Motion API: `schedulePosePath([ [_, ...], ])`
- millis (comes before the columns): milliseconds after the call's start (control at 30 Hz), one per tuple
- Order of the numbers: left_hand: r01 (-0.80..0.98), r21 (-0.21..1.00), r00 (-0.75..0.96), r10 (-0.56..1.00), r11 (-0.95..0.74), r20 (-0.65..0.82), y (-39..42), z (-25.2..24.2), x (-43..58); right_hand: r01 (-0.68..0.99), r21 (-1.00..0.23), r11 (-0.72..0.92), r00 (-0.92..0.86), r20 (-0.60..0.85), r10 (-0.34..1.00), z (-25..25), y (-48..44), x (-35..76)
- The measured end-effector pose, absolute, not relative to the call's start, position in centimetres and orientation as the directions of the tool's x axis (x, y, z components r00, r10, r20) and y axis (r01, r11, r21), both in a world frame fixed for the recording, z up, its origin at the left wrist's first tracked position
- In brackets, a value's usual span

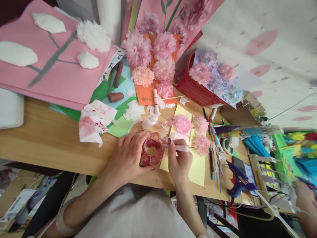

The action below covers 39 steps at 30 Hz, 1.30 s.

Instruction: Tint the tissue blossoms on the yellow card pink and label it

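Observation:
My left hand (128, 153) is wrapped around the side of a clear, flower-shaped paint palette (156, 160), whose wells hold reddish-pink liquid. Between the thumb and fingers of my right hand (181, 162) is a brush (182, 148) with a pale pink handle. The brush's dark pink tip is at the palette's wells. Just beyond the palette are a small white bottle (150, 121) and a little clear pot (167, 123). Pink tissue-paper flowers (182, 124) lie on a yellow card (195, 168) beside my right hand.
A pink-stained tissue (95, 120) lies at left, below a pink board (74, 89) with white flowers. Further back are an orange card (143, 94) and a red basket (195, 91) of paper flowers. A blue glue gun (239, 181) is at right, and another person's hand (305, 201) at the far right.

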<state>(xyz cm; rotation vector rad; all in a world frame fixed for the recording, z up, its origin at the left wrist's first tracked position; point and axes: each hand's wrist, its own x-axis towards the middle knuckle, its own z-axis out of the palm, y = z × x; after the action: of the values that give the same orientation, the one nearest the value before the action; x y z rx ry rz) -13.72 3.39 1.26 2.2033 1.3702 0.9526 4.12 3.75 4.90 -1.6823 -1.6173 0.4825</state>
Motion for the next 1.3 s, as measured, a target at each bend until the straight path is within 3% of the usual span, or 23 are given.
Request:
schedulePosePath([
  [167, 0.629, 0.636, 0.3, 0.894, -0.448, 0.333, 3.4, 1.3, -13.8, 0.664, -0.739, 0.116, 0.063, 0.21, 0.976, 4.9, 4.0, 4.3],
  [267, 0.628, 0.631, 0.315, 0.89, -0.455, 0.329, 3.4, 1.1, -13.8, 0.631, -0.768, 0.106, 0.136, 0.244, 0.96, 5.0, 4.2, 4.2],
  [400, 0.634, 0.625, 0.31, 0.89, -0.456, 0.335, 3.4, 1.1, -13.8, 0.606, -0.791, 0.084, 0.093, 0.176, 0.98, 4.8, 4.5, 4.1],
  [500, 0.637, 0.618, 0.32, 0.888, -0.46, 0.331, 3.4, 1.2, -13.8, 0.569, -0.819, 0.08, 0.191, 0.226, 0.955, 4.4, 4.6, 3.9],
  [600, 0.643, 0.609, 0.32, 0.885, -0.465, 0.338, 3.4, 1.3, -13.8, 0.523, -0.848, 0.079, 0.135, 0.175, 0.975, 4.4, 4.8, 3.8],
  [667, 0.648, 0.599, 0.316, 0.881, -0.471, 0.352, 3.4, 1.4, -13.9, 0.389, -0.92, 0.041, 0.194, 0.126, 0.973, 5.0, 5.1, 3.8],
  [767, 0.65, 0.592, 0.332, 0.879, -0.476, 0.342, 3.4, 1.4, -14.0, 0.026, -1.0, 0.015, 0.411, 0.025, 0.911, 6.2, 5.5, 4.0],
  [900, 0.679, 0.56, 0.332, 0.879, -0.475, 0.342, 3.4, 1.5, -14.1, -0.33, -0.943, -0.029, 0.46, -0.188, 0.868, 7.4, 5.7, 4.3],
  [1033, 0.691, 0.518, 0.334, 0.858, -0.504, 0.391, 3.3, 1.2, -14.0, -0.487, -0.868, -0.093, 0.442, -0.337, 0.831, 7.5, 5.4, 4.9],
  [1167, 0.683, 0.508, 0.338, 0.844, -0.525, 0.418, 3.4, 0.7, -13.9, -0.367, -0.929, -0.053, 0.506, -0.247, 0.826, 8.5, 4.6, 6.1],
  [1233, 0.681, 0.509, 0.339, 0.842, -0.527, 0.419, 3.4, 0.5, -13.9, -0.17, -0.982, 0.077, 0.608, -0.043, 0.793, 9.3, 4.1, 7.0],
  [1300, 0.678, 0.518, 0.331, 0.846, -0.521, 0.417, 3.4, 0.3, -13.9, 0.113, -0.963, 0.245, 0.674, 0.255, 0.693, 9.8, 3.8, 7.9],
])
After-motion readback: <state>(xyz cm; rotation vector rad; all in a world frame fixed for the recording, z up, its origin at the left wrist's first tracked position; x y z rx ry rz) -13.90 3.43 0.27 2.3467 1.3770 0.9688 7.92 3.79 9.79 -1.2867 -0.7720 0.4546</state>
